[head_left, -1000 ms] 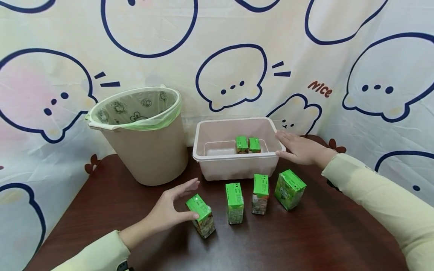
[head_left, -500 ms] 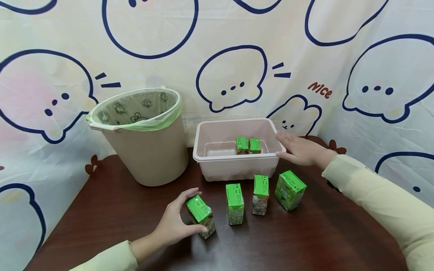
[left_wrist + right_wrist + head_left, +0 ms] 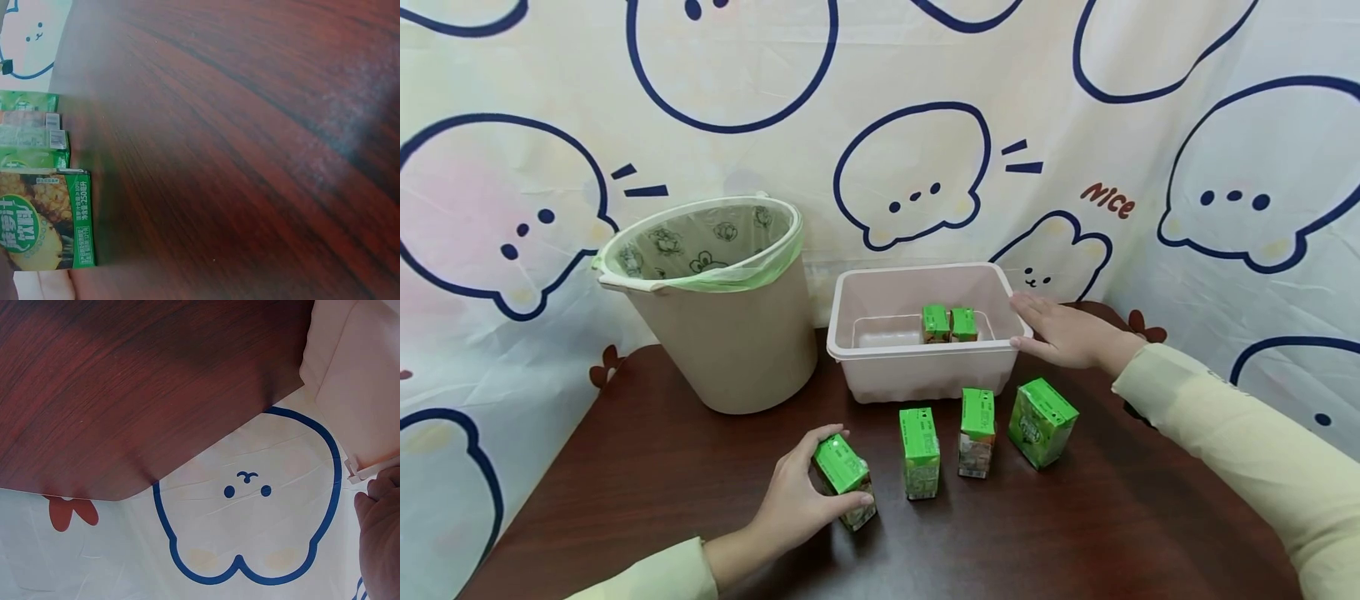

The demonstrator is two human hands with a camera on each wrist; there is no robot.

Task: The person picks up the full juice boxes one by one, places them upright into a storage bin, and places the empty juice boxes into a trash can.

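Observation:
My left hand [image 3: 793,496] holds a green juice carton [image 3: 842,464] standing on the table, thumb on the near side and fingers at the far side. In the left wrist view this carton [image 3: 47,219] shows a pineapple picture; only a bit of the hand appears below it. My right hand [image 3: 1063,333] rests with straight fingers on the right rim of a pale pink plastic tub [image 3: 925,371]. Two small green-topped cartons [image 3: 936,323] stand inside the tub. To the right of the held carton are three more: one carton [image 3: 919,454], a second carton [image 3: 976,433] and a turned carton [image 3: 1042,421].
A beige waste bin [image 3: 737,350] with a green-edged liner stands at the back left, beside the tub. The dark wooden table [image 3: 1000,542] ends at a cartoon-print curtain [image 3: 775,167] behind and on both sides.
My left hand has moved right and closed in around the nearest carton, its thumb sliding across the near side. The carton stays in place, and my right hand stays on the tub rim.

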